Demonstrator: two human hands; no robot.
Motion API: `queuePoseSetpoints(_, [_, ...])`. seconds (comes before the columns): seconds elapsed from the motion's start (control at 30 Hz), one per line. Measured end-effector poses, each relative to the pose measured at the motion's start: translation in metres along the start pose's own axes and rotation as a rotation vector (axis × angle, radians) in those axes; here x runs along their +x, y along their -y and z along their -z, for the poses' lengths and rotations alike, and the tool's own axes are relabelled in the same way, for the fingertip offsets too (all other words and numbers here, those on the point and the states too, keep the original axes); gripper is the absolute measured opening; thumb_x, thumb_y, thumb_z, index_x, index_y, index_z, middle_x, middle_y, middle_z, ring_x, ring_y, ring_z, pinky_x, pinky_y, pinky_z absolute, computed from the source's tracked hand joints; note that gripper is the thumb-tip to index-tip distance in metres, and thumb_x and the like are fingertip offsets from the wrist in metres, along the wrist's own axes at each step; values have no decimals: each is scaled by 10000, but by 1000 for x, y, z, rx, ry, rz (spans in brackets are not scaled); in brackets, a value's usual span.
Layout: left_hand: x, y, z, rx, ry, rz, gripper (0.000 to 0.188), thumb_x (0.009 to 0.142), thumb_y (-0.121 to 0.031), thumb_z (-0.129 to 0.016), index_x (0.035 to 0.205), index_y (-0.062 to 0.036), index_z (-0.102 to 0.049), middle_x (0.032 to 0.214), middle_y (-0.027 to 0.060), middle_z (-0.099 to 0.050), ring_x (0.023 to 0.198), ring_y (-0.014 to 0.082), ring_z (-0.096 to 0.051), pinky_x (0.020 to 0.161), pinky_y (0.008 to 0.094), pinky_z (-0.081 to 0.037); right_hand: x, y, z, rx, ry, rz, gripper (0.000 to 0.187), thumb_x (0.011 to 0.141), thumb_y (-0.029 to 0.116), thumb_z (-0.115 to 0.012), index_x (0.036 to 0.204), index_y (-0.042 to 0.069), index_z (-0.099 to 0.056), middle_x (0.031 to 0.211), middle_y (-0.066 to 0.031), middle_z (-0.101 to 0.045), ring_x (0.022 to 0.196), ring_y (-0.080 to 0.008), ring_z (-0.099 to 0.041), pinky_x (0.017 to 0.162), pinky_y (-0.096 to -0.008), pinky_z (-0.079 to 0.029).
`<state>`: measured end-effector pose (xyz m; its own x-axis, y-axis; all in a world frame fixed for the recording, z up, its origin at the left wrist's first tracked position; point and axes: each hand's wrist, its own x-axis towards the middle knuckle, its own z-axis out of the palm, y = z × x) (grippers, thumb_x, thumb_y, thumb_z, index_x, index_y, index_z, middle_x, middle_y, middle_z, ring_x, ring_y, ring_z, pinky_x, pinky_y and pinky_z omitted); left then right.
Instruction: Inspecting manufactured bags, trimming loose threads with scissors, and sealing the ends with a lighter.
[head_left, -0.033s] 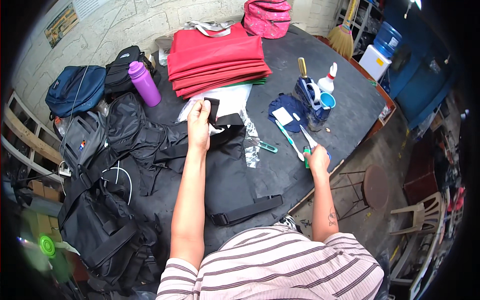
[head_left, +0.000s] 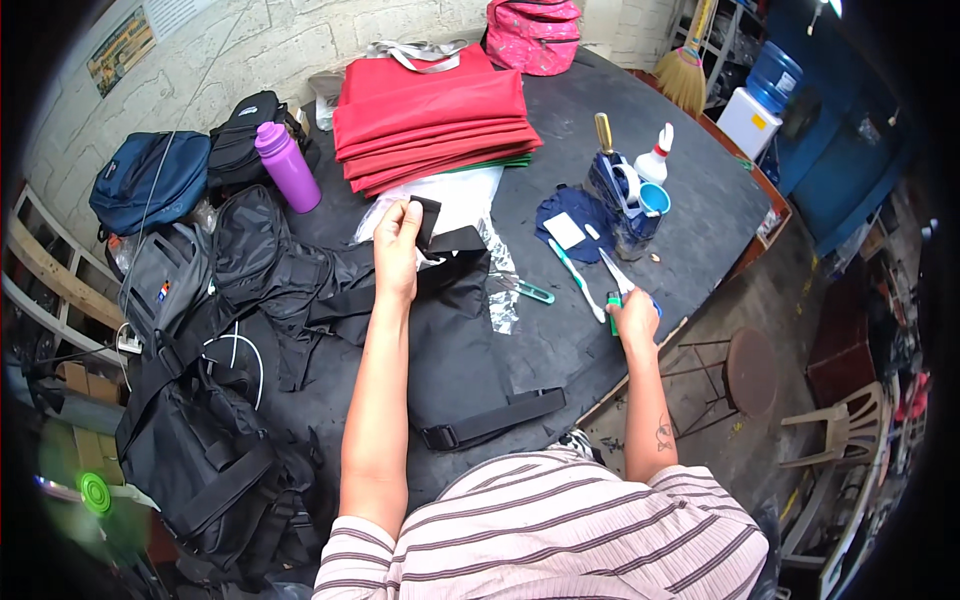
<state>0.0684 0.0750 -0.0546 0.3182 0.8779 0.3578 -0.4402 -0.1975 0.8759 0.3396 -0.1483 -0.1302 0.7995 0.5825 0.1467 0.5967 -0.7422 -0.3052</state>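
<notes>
Pinching a flat black webbing strap point(head_left: 428, 218) between thumb and curled fingers, the left hand point(head_left: 396, 240) is closed on it above a black fabric bag point(head_left: 455, 350). That bag lies slack across the dark, matte surface point(head_left: 690, 190), its cloth smooth and faintly creased; at its near edge, a ribbed-looking strap ends in a hard, rectangular plastic buckle point(head_left: 440, 437).

The right hand point(head_left: 635, 318) is partly closed over the handles of metal scissors point(head_left: 616, 270), whose slim, tapering blades point away from the person; whether it grips them or merely rests there cannot be told. A small, hard-edged green block point(head_left: 614, 313) sits at its fingers, and just beside it lies a slender turquoise-and-white stick point(head_left: 576, 275).

Between the hands rest a rounded teal cutter point(head_left: 535, 292) and crinkled, glossy clear film point(head_left: 502, 312). Farther off, red fabric point(head_left: 435, 125) is stacked in soft, thick folds near a smooth purple cylindrical bottle point(head_left: 290, 170). A stiff white square point(head_left: 565, 232) lies flat on rumpled navy cloth point(head_left: 572, 203).
</notes>
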Motion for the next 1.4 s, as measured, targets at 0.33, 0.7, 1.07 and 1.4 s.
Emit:
queuePoseSetpoints(0.33, [-5,7,10,390,-17,-79,245,895,-207,-539,761,-2,-529,667,-40,-446,631,52,-375,583,212,-343,-1,4,-5,-104,-162,152,254,593,154,-670,789,1,-625,888,-154,-584,809,-325,-590,721,-411,-473])
queuePoseSetpoints(0.7, [-16,-2,-30,-247,17,62,171,897,-172,-525,737,-126,-488,676,-72,-432,592,15,-406,556,175,-347,-16,122,22,1340,297,291,186,876,251,-525,951,98,-450,763,5,-480,637,-74,-462,558,-212,-379])
queuePoseSetpoints(1.07, [-34,-12,-40,-583,34,148,182,907,-199,-489,894,-27,-548,924,102,-612,836,179,-586,768,277,-465,-67,211,45,935,-89,668,307,702,203,-686,813,31,-459,694,-112,-552,627,-267,-577,592,-333,-455])
queuePoseSetpoints(1.4, [-35,-5,-39,-614,64,131,182,907,-190,-468,836,-36,-536,843,86,-603,798,185,-586,761,301,-465,-66,214,42,968,-150,658,229,669,115,-637,791,17,-470,728,-124,-578,672,-298,-601,611,-347,-473])
